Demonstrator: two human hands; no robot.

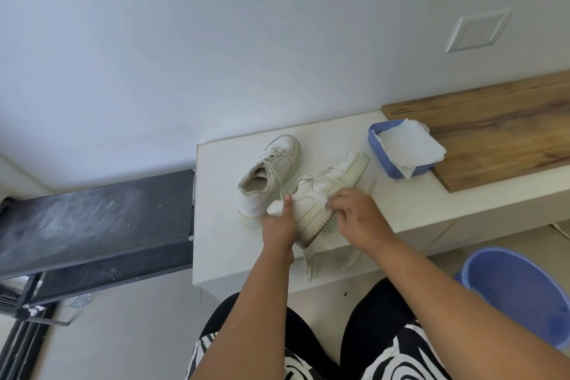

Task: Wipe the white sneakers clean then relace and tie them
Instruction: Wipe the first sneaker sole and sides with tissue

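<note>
Near bench (222, 244) front edge, I see left hand (279, 227) gripping tilted sneaker (320, 197); right hand (359, 214) fingers pinch wipe (328, 203). Blue tub (381, 157) holds paper towels (407, 146).

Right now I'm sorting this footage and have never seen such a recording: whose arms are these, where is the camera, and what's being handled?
There is no machine: a person wears a camera on the head, looking down at their own two hands. The left hand grips the heel of a white sneaker tipped on its side on the white counter. The right hand pinches a small white wipe against its side. The second sneaker stands upright beside it. A blue tray of wipes lies further right, a blue bucket on the floor.
</note>
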